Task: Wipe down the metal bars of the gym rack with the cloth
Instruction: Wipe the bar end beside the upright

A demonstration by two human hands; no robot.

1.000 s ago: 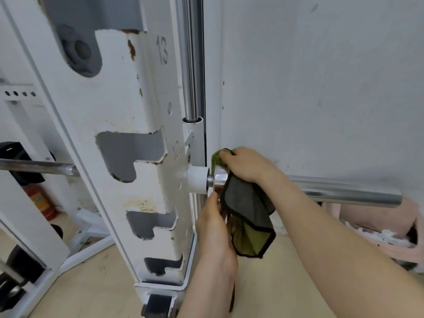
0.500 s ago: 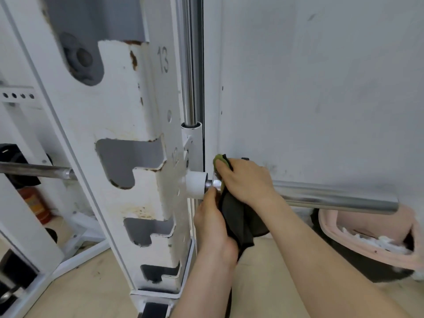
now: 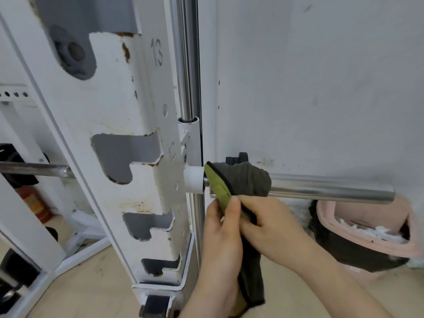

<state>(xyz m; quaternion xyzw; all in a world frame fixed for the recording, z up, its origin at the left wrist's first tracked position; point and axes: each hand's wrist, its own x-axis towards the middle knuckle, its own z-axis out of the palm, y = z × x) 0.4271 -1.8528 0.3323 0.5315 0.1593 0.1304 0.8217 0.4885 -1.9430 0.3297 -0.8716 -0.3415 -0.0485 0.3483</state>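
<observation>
cloth draped over chrome bar | left grip pinches cloth's green edge | right grip holds its dark hanging part

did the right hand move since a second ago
Yes. The right hand dropped from atop the horizontal chrome bar to just below it, holding the grey-green cloth draped over that bar.

right hand lowered off the bar, cloth now draped over it, ends pinched underneath
</observation>
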